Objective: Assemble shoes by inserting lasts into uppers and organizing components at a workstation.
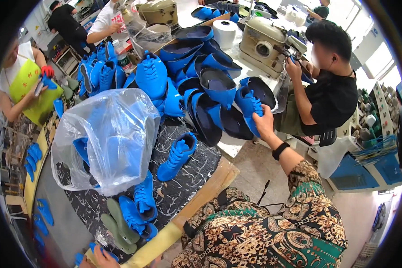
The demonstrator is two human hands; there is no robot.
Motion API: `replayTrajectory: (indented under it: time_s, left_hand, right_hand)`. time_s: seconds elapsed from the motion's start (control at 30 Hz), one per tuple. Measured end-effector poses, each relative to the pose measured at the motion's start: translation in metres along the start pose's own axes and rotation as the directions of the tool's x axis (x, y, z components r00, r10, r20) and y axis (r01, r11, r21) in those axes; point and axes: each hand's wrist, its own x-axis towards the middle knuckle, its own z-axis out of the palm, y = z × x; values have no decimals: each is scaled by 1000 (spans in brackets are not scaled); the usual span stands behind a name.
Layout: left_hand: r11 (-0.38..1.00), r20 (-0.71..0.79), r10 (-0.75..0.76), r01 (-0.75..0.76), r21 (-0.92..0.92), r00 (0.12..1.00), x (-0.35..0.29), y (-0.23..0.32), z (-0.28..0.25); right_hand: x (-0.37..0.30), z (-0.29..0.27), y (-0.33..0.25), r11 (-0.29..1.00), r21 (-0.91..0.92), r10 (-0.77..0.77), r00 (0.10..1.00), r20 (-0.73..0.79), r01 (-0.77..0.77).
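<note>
My right hand [265,121] has its fingers closed on a blue lace-up shoe upper [249,106], at the right edge of a heap of dark-lined blue uppers [217,85]. My left hand is not seen; the patterned left sleeve [219,203] ends near the table's front edge. Left of the held upper, a single blue shoe upper [177,157] lies on the dark patterned tabletop [201,165]. Closer to me are blue uppers [138,210] and green foot-shaped pieces [119,225]. A clear plastic bag [107,138] with blue pieces inside covers the table's left part.
A hand [100,259] at the lower left touches blue pieces; it seems to be another person's. A beige sewing machine [263,42] and a white thread cone [225,33] stand behind the heap. People work at right [328,85] and left [24,80]. A yellow-edged surface [44,147] carries blue uppers.
</note>
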Motion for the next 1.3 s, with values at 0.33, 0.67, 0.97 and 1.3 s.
replayTrajectory:
  time_s: [0.33, 0.67, 0.97, 1.3]
  left_hand:
    - [683, -143, 411, -408, -606, 900, 41, 194, 20]
    - [550, -32, 354, -236, -801, 935, 41, 256, 29]
    - [502, 485, 308, 293, -814, 819, 25, 256, 81]
    - [750, 50, -40, 63, -659, 998, 15, 256, 51]
  right_hand:
    - [-51, -26, -87, 869, 447, -354, 898, 260, 213]
    - [-111, 9, -160, 655, 584, -663, -5, 748, 480]
    - [-143, 65, -197, 354, 710, -842, -122, 525, 608]
    - [-227, 53, -179, 833, 442, -425, 127, 896, -334]
